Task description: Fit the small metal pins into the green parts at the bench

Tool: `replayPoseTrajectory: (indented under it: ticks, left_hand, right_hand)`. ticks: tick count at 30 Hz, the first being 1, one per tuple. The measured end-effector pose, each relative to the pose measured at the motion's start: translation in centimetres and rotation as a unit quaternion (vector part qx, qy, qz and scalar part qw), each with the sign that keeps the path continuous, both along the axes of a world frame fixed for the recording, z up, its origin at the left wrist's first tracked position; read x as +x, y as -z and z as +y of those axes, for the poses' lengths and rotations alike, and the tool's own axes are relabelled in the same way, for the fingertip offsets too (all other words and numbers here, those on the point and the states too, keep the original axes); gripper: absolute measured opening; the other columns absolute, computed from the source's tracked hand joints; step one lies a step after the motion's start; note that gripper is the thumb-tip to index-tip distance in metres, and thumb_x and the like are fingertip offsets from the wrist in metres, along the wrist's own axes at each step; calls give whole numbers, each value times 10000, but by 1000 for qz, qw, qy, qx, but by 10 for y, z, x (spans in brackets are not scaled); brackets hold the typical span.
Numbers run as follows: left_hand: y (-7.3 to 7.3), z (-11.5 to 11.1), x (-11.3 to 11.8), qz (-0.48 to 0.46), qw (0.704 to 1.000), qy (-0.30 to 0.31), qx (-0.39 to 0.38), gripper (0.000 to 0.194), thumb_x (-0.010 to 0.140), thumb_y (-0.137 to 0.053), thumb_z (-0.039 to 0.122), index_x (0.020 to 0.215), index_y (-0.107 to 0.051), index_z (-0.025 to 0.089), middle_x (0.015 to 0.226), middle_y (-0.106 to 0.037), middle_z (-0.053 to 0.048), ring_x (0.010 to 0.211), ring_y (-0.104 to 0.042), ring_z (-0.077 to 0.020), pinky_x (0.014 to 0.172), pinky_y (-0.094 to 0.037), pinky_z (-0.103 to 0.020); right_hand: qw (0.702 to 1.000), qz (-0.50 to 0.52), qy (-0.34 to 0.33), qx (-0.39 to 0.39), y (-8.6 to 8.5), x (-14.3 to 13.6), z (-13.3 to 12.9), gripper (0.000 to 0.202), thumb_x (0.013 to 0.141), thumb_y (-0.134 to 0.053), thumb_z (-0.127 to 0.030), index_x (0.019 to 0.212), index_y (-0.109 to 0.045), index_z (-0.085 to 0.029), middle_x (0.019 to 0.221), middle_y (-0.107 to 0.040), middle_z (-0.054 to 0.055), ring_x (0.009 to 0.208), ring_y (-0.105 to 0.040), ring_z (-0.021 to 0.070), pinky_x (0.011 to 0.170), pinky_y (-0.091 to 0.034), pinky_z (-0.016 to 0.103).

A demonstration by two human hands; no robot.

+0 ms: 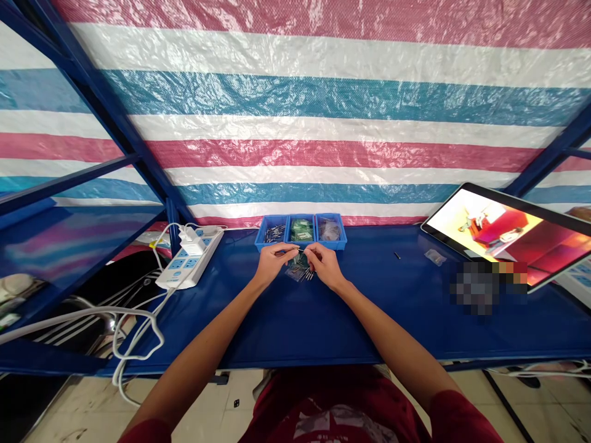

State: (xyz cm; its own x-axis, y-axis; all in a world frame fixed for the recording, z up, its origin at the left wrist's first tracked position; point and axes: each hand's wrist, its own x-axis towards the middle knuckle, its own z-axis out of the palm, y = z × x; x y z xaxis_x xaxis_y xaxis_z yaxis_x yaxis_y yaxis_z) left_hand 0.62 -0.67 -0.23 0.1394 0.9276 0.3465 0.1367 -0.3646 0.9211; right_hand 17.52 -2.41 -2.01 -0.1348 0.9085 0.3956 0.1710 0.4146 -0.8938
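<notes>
My left hand (273, 263) and my right hand (325, 266) meet over the blue table, just in front of the bins. Both are closed in a pinch, fingertips close together. A small, thin, light-coloured piece shows between them, too small to name. Under the fingers lie a clear plastic bag (295, 272) and several slim metal pieces (308, 275). Behind the hands stand three joined blue bins. The left bin (259, 239) holds dark and silver metal pieces, the middle bin (302, 244) green packets, and the right bin (341, 243) clear plastic bags.
A white power strip (188, 271) with a plugged-in charger (191, 241) and loose white cables (138, 335) lies at the left. A tilted screen (508, 234) stands at the right, near a small clear bag (434, 257) and a short black piece (397, 255). Blue frame posts flank the table (300, 332).
</notes>
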Motion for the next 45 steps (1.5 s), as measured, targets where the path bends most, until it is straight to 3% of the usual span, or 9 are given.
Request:
replayPoseTrajectory:
  ticks: [6, 10, 17, 22, 28, 33, 36, 41, 45]
  left_hand:
    - [-2, -2, 2, -28, 999, 8, 18, 266, 754, -688, 402, 807, -690, 141, 887, -709, -84, 658, -624, -153, 549, -510, -255]
    - [-1, -4, 2, -35, 999, 41, 11, 241, 813, -638, 373, 885, -647, 143, 807, -703, -69, 725, -652, -175, 611, -518, -260]
    - [2, 1, -4, 92, 994, 15, 61, 303, 850, -575, 409, 952, -723, 165, 802, -647, -49, 614, -545, -123, 553, -446, -229]
    - [-1, 1, -6, 106, 993, 16, 54, 333, 857, -549, 430, 969, -711, 161, 602, -558, 3, 544, -472, -115, 540, -388, -224]
    - [-3, -4, -4, 80, 996, 42, 26, 341, 854, -551, 448, 1021, -633, 162, 541, -466, 47, 501, -411, -100, 517, -343, -211]
    - [-3, -4, -3, 85, 994, 61, 15, 327, 854, -560, 435, 1017, -619, 159, 507, -430, 61, 477, -390, -92, 497, -329, -205]
    - [-3, -5, -3, 82, 995, 57, 8, 320, 850, -574, 424, 1023, -623, 160, 474, -397, 74, 445, -375, -84, 465, -318, -193]
    - [-4, -4, -5, 78, 995, 53, 10, 339, 867, -546, 441, 1015, -645, 152, 566, -545, 18, 470, -461, -90, 471, -385, -199]
    - [-6, -3, -7, 97, 992, 74, 17, 316, 819, -608, 454, 796, -659, 143, 620, -587, -14, 524, -503, -103, 509, -423, -212]
  right_hand:
    - [1000, -11, 13, -14, 0, -1, -1, 289, 882, -475, -465, 828, -587, -205, 589, -525, -30, 462, -510, 114, 485, -406, 236]
    - [998, 17, 55, -13, -2, 1, 0, 289, 890, -463, -444, 882, -604, -193, 586, -516, -30, 466, -506, 116, 490, -412, 236]
    - [993, 38, 109, 8, 1, 4, 3, 295, 894, -455, -440, 905, -611, -190, 607, -529, -27, 479, -501, 113, 494, -415, 235]
    - [998, 9, 63, 21, -2, 2, -1, 273, 861, -519, -434, 927, -629, -193, 664, -572, -7, 516, -510, 122, 530, -430, 249]
    - [997, -56, 17, 55, -2, -1, -2, 247, 852, -541, -421, 785, -631, -200, 730, -598, 26, 613, -526, 140, 578, -433, 256]
    - [997, -59, 3, 43, -1, -1, -2, 243, 840, -558, -427, 899, -625, -201, 716, -581, 3, 577, -504, 127, 574, -421, 247]
    - [997, -65, -1, 51, -1, -1, -2, 244, 860, -534, -427, 820, -619, -201, 733, -589, 15, 600, -517, 133, 577, -418, 247]
    - [997, -58, 29, 48, -2, 0, -3, 325, 889, -480, -469, 750, -600, -201, 668, -573, 12, 581, -514, 140, 562, -415, 252]
    - [997, -46, 55, 38, -5, 2, -3, 382, 894, -465, -504, 693, -574, -198, 550, -517, -15, 531, -489, 136, 544, -395, 249]
